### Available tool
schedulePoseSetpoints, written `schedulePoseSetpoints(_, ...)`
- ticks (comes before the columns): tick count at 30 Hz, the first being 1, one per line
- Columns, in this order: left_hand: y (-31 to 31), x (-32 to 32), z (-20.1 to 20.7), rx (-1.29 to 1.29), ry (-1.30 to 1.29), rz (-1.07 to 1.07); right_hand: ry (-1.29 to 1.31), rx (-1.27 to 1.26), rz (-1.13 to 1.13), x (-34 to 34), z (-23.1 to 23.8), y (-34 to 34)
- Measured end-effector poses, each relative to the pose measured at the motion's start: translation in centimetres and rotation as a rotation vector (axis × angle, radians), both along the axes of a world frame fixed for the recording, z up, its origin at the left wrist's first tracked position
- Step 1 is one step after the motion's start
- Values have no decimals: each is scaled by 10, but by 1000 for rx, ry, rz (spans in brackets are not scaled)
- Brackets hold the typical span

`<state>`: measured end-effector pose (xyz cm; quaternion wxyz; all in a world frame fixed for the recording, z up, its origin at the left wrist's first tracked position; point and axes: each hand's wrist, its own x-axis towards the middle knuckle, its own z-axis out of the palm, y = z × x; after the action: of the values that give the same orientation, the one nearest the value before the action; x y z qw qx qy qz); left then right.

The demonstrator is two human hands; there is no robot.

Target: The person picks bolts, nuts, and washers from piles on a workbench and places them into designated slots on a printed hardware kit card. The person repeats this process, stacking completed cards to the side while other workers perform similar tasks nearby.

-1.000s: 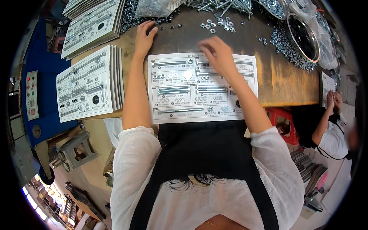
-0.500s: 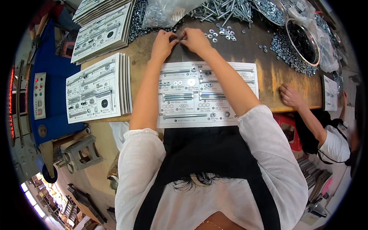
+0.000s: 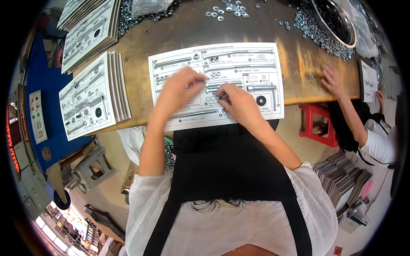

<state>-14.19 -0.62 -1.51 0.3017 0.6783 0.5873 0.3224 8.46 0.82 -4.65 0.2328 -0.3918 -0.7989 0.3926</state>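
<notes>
Fingertips of the right hand (image 3: pixel 237 102) pinch a small dark piece (image 3: pixel 220 98) over the lower middle of the white rectangular printed card (image 3: pixel 269 70), at the near edge of the brown table (image 3: pixel 188 32). Blurred, the left hand (image 3: pixel 178 87) curls over the card's left half, contents unclear. Shiny metal washers (image 3: pixel 230 9) lie beyond the card's far edge.

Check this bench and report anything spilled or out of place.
Small metal parts lie heaped loose on the bench beside the round bowl, looking spilled rather than contained. Washers are scattered beyond the printed card, in no container. Both may simply be laid out that way.
</notes>
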Motion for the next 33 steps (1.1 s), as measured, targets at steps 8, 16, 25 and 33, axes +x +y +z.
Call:
schedulePoseSetpoints(8, -46, 35, -37, 104, 178, -15, -13, -62, 16, -6, -1, 2)
schedulePoseSetpoints(16, 38, -49, -10, 201, 132, 459, 169, 28, 32, -39, 34, 57)
schedulePoseSetpoints(25, 166, -161, -80, 42, 292, 583, -24, 336, -79, -204, -36, 226)
schedulePoseSetpoints(33, 108, -136, -77, 160, 378, 681, -162, 463, -132, -225, -48, 232)
